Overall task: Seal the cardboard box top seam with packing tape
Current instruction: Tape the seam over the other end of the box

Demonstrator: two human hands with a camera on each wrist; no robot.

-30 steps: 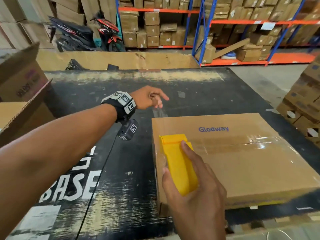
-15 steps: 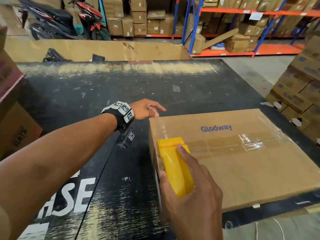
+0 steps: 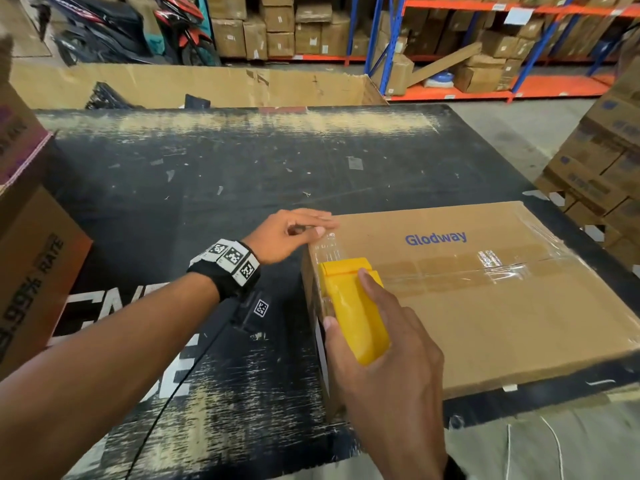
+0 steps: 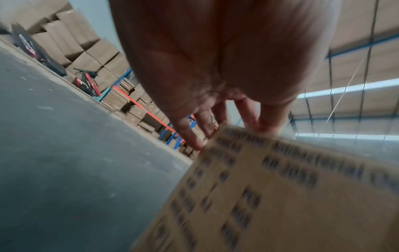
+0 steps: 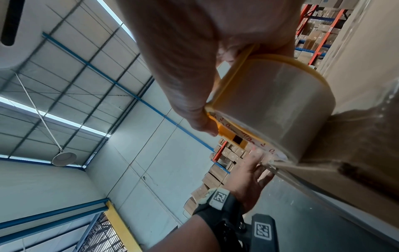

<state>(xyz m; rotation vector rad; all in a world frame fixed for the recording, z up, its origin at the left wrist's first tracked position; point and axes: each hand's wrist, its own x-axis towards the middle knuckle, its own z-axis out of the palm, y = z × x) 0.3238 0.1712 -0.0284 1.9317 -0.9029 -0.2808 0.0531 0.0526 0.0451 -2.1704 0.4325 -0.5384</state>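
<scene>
A flat cardboard box (image 3: 485,317) printed "Glodway" lies on the black table (image 3: 207,174). Clear tape (image 3: 450,271) runs along its top seam and down its left side. My right hand (image 3: 381,351) grips a yellow tape dispenser (image 3: 353,306) at the box's left edge; its clear tape roll (image 5: 274,105) presses against the box side (image 5: 356,145). My left hand (image 3: 294,230) lies with straight fingers on the box's far left corner, over the tape there. In the left wrist view the left hand's fingers (image 4: 194,134) touch the box's top edge (image 4: 270,187).
A large brown carton (image 3: 31,258) stands at the table's left edge. More cartons (image 3: 602,168) are stacked to the right. A cardboard sheet (image 3: 207,86) leans behind the table, with motorbikes (image 3: 131,26) and shelving (image 3: 450,39) beyond.
My left hand has dropped from above the table and moved right onto the box's far left corner. The right hand keeps the dispenser at the left edge.
</scene>
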